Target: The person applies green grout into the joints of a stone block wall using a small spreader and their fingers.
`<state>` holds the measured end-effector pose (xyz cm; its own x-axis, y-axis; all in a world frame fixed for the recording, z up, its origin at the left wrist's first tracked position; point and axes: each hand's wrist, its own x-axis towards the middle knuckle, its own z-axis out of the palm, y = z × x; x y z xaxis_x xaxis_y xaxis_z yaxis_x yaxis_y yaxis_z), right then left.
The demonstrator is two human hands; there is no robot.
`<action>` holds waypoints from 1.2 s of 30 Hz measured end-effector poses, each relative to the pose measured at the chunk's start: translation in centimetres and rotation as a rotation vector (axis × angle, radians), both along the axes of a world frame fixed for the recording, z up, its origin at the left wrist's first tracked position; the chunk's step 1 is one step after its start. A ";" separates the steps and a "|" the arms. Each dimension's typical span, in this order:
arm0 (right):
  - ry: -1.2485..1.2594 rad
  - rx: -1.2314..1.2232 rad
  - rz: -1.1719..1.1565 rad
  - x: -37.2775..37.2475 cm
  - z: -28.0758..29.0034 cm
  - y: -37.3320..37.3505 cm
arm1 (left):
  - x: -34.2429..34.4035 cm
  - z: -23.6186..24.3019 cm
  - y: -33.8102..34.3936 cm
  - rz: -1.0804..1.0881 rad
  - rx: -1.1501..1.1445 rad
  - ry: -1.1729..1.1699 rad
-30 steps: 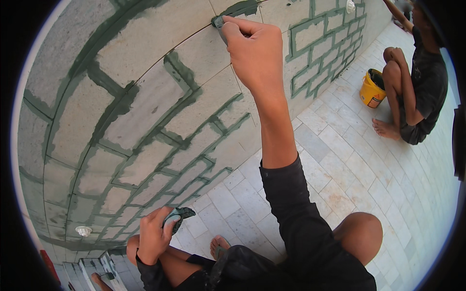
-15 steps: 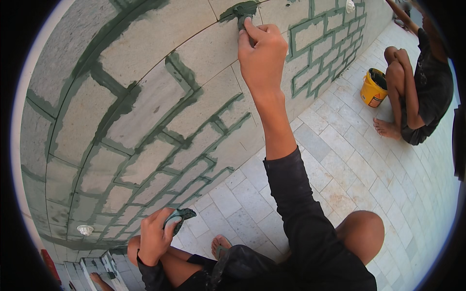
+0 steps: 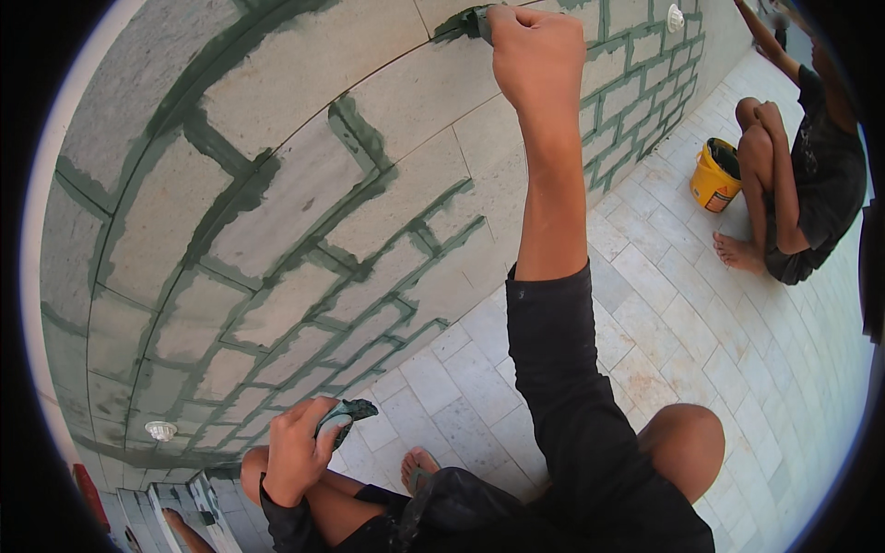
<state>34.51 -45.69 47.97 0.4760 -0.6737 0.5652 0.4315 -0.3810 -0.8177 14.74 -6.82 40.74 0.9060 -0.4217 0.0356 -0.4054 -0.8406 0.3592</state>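
Up at the wall (image 3: pixel 406 101) of pale tiles, my right hand (image 3: pixel 544 60) is closed on a small flat spreader (image 3: pixel 483 24), mostly hidden behind my fingers. Its visible end is smeared dark green and lies against a joint carrying dark green grout (image 3: pixel 452 25). Low on the left, in front of my knee, my left hand (image 3: pixel 297 447) is wrapped round a greenish lump of grout (image 3: pixel 355 411) with a paler, flat-looking part by the thumb. What lies under that grout is hidden.
Grout bands outline many wall tiles. A white round fitting (image 3: pixel 160 430) sits low on the wall, another (image 3: pixel 675 18) farther along. On the tiled floor (image 3: pixel 636 304) at right, a person (image 3: pixel 811 184) squats beside a yellow bucket (image 3: pixel 714 180). Another forearm (image 3: pixel 184 530) shows bottom left.
My right hand has shifted a little to the right along the upper joint and turned, covering more of the spreader. The left hand stays almost where it was.
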 end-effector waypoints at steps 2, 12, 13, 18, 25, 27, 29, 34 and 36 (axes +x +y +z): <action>-0.111 0.057 0.127 -0.4 -0.1 1.5 | 0.0 0.0 0.0 0.004 0.011 -0.008; -0.160 0.212 0.315 -1.5 -3.6 3.6 | -0.2 0.2 -0.3 -0.020 -0.007 -0.022; -0.204 0.242 0.305 -1.3 -4.2 3.2 | -0.3 0.2 -0.3 -0.021 0.001 -0.026; -0.396 -0.088 -0.036 1.6 -6.2 2.5 | -0.4 0.2 -0.3 -0.024 0.006 -0.048; -0.376 -0.309 -0.269 3.0 -6.5 3.2 | 0.1 0.0 -0.2 -0.025 0.006 -0.024; -0.291 -0.265 -0.165 2.1 -6.2 2.6 | 0.2 -0.1 -0.4 -0.037 0.003 -0.029; -0.219 -0.235 -0.093 1.0 -5.8 1.7 | 0.2 -0.1 -0.6 -0.029 0.008 -0.024; -0.130 0.055 0.057 -0.9 -4.1 0.2 | -0.2 0.3 -1.1 -0.050 -0.007 -0.031; -0.216 0.029 -0.017 -0.3 -2.7 0.1 | -0.4 0.5 -1.2 -0.066 -0.029 -0.024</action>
<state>34.20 -45.64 45.25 0.3347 -0.6980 0.6331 0.5916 -0.3672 -0.7177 14.34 -8.05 41.27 0.8750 -0.4790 0.0703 -0.4685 -0.8010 0.3726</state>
